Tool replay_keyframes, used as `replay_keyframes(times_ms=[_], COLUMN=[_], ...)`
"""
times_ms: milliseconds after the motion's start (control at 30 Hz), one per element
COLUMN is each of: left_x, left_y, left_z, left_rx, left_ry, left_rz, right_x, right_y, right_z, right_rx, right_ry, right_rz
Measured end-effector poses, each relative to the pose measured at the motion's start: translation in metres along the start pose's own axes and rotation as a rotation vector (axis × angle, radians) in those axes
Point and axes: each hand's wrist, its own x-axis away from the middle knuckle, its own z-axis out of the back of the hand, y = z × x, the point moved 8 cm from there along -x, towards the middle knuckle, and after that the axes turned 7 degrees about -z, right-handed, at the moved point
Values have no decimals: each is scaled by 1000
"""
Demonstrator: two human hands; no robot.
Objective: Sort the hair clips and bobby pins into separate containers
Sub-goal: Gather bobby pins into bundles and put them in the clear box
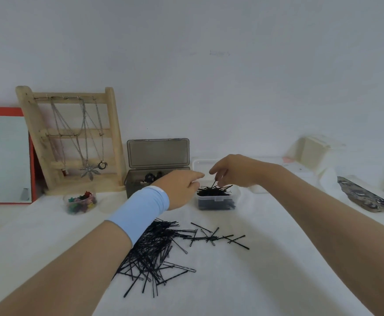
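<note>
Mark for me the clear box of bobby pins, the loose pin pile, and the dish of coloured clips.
clear box (pixel 216 198): head view, front rim.
loose pin pile (pixel 154 245): head view, dense middle.
dish of coloured clips (pixel 81 210): head view, front wall.

Scattered bobby pins (pixel 156 249), heaped clear box (pixel 216 201), probably clips (pixel 81 201) in dish (pixel 72 212)

The white-covered table (pixel 277 258) bore a clear tub (pixel 216 199) of black pins, with loose bobby pins (pixel 154 252) spread just in front of it. Left of the tub stood an open grey box (pixel 136 183), a round dish (pixel 81 204) of coloured hair clips, a wooden necklace stand (pixel 72 137) and a red-framed mirror (pixel 4 156); well to its right lay a phone (pixel 366 196).
</note>
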Motion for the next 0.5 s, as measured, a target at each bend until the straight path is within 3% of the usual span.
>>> replay_keyframes(times_ms=[100,233,500], left_x=[-4,-11,-18], left_y=[9,21,30], left_z=[-15,-29,-36], left_rx=[-58,-206,-207], left_ry=[-103,-247,-252], left_rz=[-20,-34,-78], right_x=[6,10,15], right_y=[10,12,22], right_z=[9,-11,10], right_rx=[-87,102,56], right_ry=[100,42,231], right_rz=[7,31,-40])
